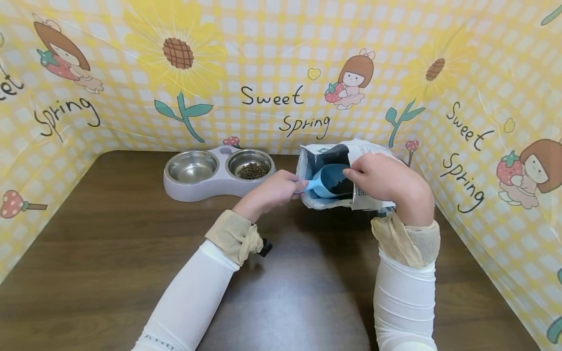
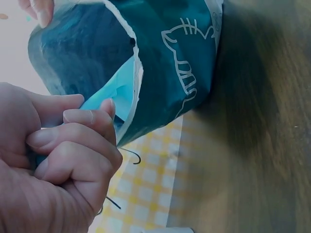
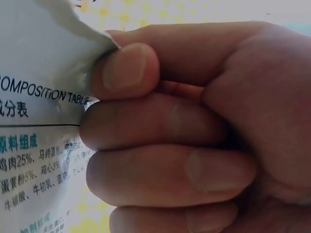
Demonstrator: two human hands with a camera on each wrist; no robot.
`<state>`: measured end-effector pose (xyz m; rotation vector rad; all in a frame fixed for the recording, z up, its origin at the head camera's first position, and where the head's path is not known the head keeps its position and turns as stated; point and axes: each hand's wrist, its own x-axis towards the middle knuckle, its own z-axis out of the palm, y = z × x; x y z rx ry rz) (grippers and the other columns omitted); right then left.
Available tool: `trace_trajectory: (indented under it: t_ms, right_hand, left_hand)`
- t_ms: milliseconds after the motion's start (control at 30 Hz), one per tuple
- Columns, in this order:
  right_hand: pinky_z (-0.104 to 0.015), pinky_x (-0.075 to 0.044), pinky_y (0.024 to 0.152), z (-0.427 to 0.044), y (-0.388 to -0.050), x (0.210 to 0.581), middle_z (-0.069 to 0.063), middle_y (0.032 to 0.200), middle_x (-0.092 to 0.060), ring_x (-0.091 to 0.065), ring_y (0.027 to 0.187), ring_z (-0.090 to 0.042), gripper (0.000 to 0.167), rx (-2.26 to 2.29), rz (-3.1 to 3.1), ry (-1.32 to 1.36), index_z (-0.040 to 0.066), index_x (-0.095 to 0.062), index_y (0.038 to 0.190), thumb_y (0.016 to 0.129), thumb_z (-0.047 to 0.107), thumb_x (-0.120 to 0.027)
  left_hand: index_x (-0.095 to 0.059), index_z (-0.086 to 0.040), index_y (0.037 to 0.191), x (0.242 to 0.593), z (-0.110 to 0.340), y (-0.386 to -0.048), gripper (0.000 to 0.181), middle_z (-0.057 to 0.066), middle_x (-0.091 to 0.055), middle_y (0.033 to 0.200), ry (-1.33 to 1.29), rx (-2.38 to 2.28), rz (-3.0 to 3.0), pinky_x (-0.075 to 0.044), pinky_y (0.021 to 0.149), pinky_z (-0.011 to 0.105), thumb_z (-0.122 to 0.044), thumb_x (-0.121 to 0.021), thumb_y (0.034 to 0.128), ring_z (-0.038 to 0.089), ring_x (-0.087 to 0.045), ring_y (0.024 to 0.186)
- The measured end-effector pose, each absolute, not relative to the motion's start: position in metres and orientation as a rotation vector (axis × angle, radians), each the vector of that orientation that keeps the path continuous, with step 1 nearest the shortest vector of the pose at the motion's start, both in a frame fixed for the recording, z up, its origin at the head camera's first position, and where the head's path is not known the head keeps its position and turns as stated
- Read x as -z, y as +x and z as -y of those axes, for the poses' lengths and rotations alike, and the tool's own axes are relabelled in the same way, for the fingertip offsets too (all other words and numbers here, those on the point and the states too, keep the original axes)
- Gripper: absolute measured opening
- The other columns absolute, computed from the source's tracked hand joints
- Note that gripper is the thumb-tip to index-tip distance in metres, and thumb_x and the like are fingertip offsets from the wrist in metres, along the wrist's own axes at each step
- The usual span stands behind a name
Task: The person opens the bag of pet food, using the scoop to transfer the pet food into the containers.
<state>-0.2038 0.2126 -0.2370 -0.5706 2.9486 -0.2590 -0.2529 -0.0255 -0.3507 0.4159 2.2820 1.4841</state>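
Observation:
A blue scoop (image 1: 322, 182) with dark kibble in its bowl lies partly inside the mouth of a pet food bag (image 1: 373, 200). My left hand (image 1: 274, 191) grips the scoop's handle, fingers curled round it in the left wrist view. My right hand (image 1: 386, 180) pinches the bag's edge; in the right wrist view the thumb presses the printed bag wall (image 3: 39, 111) against the curled fingers. The bag lies tipped with its opening facing left, and a white cat outline (image 2: 182, 68) shows on its teal side. The bag's deeper inside is dark.
Left of the bag stands a lilac double feeder (image 1: 197, 194) with two metal bowls. Brown kibble (image 1: 252, 170) lies in its right bowl; the left bowl (image 1: 193, 168) shows bare metal. A yellow checked cloth (image 1: 272, 63) rises behind and beside the brown wooden table (image 1: 110, 243).

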Motion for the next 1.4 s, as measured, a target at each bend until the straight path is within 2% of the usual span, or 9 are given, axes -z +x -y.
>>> trace_trajectory:
  t_ms: [200,633,1400]
  right_hand:
    - [-0.033,-0.041,0.062,-0.214,-0.204,0.236,0.002,0.060,-0.045,-0.051,0.058,-0.018,0.048,0.260,-2.949,-0.588,0.015,-0.056,0.066,0.113,0.027,-0.056]
    - [-0.033,-0.041,0.062,-0.216,-0.205,0.236,0.003,0.060,-0.044,-0.049,0.057,-0.017,0.048,0.309,-2.944,-0.614,0.015,-0.055,0.066,0.113,0.026,-0.056]
    - [-0.034,-0.044,0.066,-0.220,-0.205,0.236,0.000,0.065,-0.048,-0.052,0.064,-0.020,0.043,0.377,-2.929,-0.563,0.011,-0.062,0.073,0.113,0.026,-0.056]
  left_hand:
    - [-0.071,0.001,0.098,0.352,0.033,-0.255,0.036,-0.004,-0.051,0.069,0.395,-1.543,-2.196,-0.027,0.051,0.022,-0.026,-0.053,0.1147,0.008,-0.034,0.053]
    - [-0.065,-0.006,0.091,0.352,0.044,-0.258,0.040,-0.005,-0.049,0.070,0.394,-1.513,-2.170,-0.027,0.053,0.021,-0.030,-0.046,0.1171,0.008,-0.034,0.057]
    - [-0.063,-0.004,0.098,0.358,0.052,-0.262,0.039,-0.005,-0.050,0.073,0.403,-1.499,-2.100,-0.028,0.055,0.020,-0.031,-0.042,0.1185,0.007,-0.035,0.059]
